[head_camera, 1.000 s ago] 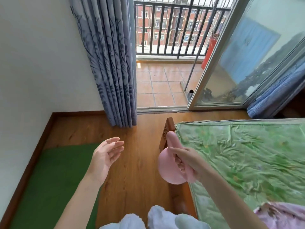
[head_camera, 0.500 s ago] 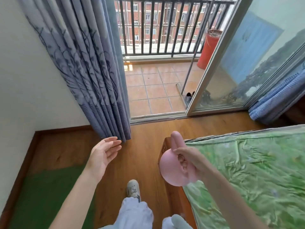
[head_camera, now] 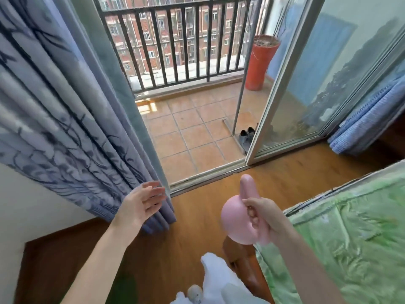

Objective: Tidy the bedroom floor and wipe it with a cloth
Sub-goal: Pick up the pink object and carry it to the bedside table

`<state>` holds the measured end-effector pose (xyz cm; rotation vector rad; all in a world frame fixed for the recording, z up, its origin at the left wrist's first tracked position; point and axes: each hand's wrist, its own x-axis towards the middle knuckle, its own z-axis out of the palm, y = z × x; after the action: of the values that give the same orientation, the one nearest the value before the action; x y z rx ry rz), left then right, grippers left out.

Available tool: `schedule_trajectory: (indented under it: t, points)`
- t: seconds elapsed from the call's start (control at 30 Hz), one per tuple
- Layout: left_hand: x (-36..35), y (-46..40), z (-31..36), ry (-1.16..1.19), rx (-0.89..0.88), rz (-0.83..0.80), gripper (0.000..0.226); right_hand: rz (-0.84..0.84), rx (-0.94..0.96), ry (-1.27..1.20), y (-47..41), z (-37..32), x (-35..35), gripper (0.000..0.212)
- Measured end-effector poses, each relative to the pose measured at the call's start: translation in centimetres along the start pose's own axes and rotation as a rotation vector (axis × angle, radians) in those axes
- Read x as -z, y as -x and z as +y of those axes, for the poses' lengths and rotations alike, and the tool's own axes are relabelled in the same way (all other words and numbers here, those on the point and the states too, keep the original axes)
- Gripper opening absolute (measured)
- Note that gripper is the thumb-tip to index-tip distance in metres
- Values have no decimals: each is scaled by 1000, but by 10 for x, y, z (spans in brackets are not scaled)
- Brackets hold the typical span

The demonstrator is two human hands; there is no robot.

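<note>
A: While the right hand point(head_camera: 266, 216) grips a smooth pink rounded plastic object point(head_camera: 237, 220) at 5 o'clock, the view has closed on the open balcony doorway point(head_camera: 197, 137).

B: Left hand point(head_camera: 140, 202)?

A: Fingers spread, holding nothing, beside the grey patterned curtain point(head_camera: 65, 106) at 9 o'clock. No cloth visible; wiping likely not begun.

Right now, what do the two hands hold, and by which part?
The right hand grips the pink object near the base of its long upright part. The left hand is open and holds nothing.
</note>
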<state>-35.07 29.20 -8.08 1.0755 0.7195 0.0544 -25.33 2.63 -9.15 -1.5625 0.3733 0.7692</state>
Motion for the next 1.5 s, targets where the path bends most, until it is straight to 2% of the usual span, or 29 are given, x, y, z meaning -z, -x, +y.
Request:
schedule_trajectory:
  t: [0.2, 0.3, 0.5, 0.67, 0.83, 0.97, 1.17, 1.5]
  points:
    - [-17, -84, 33, 36, 94, -131, 39, 96, -45, -187, -59, -37, 5, 29]
    - [-43, -132, 46, -16, 135, -170, 26, 122, -51, -160, -92, -57, 9, 29]
    - [-120, -224, 73, -135, 160, -191, 29, 204, -73, -220, -147, -114, 35, 27]
    - [-185, -280, 92, -235, 119, -269, 25, 262, -51, -251, -180, -166, 58, 26]
    - [-242, -320, 99, -282, 160, -374, 24, 360, 8, -300, -199, -201, 86, 21]
    - [-288, -357, 103, -336, 199, -453, 24, 425, 4, -300, -211, -218, 104, 27]
    - [-366, -419, 105, -430, 273, -602, 24, 573, -42, -390, -240, -228, 120, 9]
    - [-472, -492, 111, -601, 370, -829, 19, 799, -37, -572, -278, -263, 137, 8]
